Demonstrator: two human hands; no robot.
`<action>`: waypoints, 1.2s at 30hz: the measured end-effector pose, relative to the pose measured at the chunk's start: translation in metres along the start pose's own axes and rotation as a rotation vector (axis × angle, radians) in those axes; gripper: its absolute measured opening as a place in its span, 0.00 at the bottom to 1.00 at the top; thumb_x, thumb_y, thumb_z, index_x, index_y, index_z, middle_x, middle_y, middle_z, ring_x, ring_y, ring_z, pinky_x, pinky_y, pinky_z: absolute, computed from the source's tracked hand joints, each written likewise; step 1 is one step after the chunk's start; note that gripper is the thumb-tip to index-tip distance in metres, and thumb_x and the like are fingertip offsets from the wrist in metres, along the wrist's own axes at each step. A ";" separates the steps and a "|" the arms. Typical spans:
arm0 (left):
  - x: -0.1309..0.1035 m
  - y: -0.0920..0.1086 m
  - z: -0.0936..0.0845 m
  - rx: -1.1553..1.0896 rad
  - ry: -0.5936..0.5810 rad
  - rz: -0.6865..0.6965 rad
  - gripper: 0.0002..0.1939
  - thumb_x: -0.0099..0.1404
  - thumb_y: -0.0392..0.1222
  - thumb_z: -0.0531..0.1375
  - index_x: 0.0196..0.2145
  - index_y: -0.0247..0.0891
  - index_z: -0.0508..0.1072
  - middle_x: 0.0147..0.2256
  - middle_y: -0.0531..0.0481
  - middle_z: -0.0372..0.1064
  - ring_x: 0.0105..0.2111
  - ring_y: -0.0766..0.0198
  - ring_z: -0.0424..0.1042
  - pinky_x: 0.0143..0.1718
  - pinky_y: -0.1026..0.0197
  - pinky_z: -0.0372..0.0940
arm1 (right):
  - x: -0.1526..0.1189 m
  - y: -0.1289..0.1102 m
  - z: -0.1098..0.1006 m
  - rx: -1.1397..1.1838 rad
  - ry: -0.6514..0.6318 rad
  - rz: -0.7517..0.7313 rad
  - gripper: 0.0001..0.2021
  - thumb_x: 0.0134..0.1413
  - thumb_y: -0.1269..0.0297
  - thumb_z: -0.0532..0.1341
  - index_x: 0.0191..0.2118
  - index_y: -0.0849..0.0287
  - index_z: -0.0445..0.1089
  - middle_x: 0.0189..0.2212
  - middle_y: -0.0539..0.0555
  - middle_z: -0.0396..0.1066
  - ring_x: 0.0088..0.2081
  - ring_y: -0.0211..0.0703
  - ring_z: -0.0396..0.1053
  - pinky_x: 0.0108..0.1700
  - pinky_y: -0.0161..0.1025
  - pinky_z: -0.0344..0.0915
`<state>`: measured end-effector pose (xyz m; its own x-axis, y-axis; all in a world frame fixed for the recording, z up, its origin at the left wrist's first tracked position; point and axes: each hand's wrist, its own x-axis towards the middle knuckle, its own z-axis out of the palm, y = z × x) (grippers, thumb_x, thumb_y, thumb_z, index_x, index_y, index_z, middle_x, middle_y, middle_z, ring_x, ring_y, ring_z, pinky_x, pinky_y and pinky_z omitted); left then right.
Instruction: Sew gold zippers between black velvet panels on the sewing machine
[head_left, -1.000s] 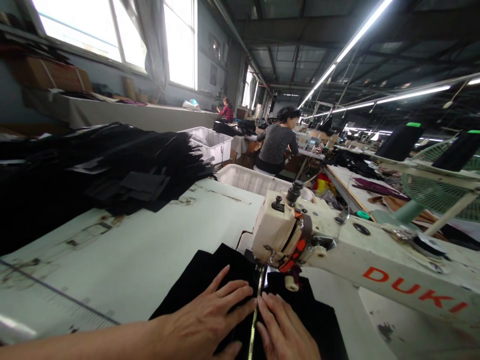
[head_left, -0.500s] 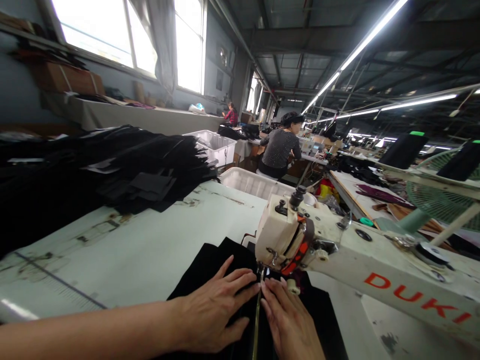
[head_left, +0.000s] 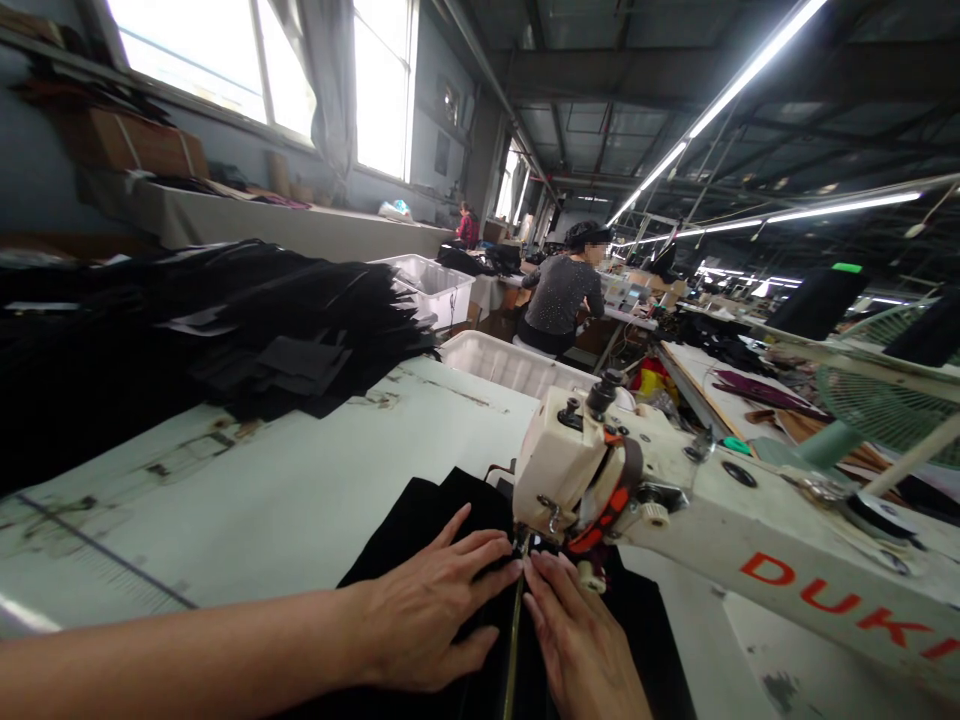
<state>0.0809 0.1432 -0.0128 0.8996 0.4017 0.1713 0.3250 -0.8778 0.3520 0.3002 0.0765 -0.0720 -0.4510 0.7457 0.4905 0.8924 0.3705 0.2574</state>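
Black fabric (head_left: 409, 535) lies under the head of a white sewing machine (head_left: 559, 460). Down its middle runs a narrow gold-coloured strip, which looks like a zipper (head_left: 513, 650), leading up to the presser foot. My left hand (head_left: 442, 610) rests flat on the fabric left of the strip, fingers spread, fingertips close to the foot. On the other side my right hand (head_left: 577, 630) lies on the cloth with fingers stretched out side by side, their tips just in front of the foot. The needle area is partly hidden by the machine head and fingertips.
A large pile of black cut pieces (head_left: 285, 330) covers the table's left part. White plastic bins (head_left: 495, 362) stand beyond the table edge. A person (head_left: 561, 295) sits at another station ahead. On the right are a green fan (head_left: 885, 390) and thread cones (head_left: 814, 300).
The view has shifted slightly, so the machine appears a little further right. Both hands stay on the fabric in nearly the same place beside the foot.
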 end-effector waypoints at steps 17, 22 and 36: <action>-0.080 0.065 0.011 -0.056 -0.036 -0.011 0.41 0.64 0.46 0.61 0.68 0.32 0.49 0.66 0.35 0.49 0.67 0.47 0.45 0.66 0.38 0.40 | -0.028 -0.065 -0.085 0.489 -0.304 0.335 0.24 0.58 0.62 0.62 0.60 0.57 0.64 0.59 0.58 0.64 0.60 0.52 0.62 0.59 0.51 0.64; -0.093 0.063 0.014 -0.052 0.071 -0.033 0.21 0.72 0.32 0.50 0.61 0.38 0.62 0.58 0.42 0.66 0.61 0.57 0.62 0.65 0.44 0.51 | -0.036 -0.079 -0.095 0.466 -0.282 0.271 0.32 0.45 0.63 0.72 0.57 0.59 0.66 0.56 0.60 0.67 0.60 0.58 0.62 0.61 0.59 0.61; -0.086 0.074 0.009 0.011 0.018 0.014 0.21 0.72 0.32 0.52 0.61 0.38 0.63 0.59 0.44 0.64 0.61 0.55 0.60 0.65 0.38 0.46 | -0.047 -0.097 -0.078 0.576 -0.020 0.383 0.13 0.60 0.72 0.57 0.49 0.56 0.71 0.49 0.57 0.70 0.53 0.48 0.68 0.55 0.47 0.69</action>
<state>0.0305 0.0418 -0.0093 0.8989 0.3936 0.1925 0.3153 -0.8862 0.3395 0.2343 -0.0375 -0.0547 -0.1074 0.8908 0.4414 0.8544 0.3097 -0.4172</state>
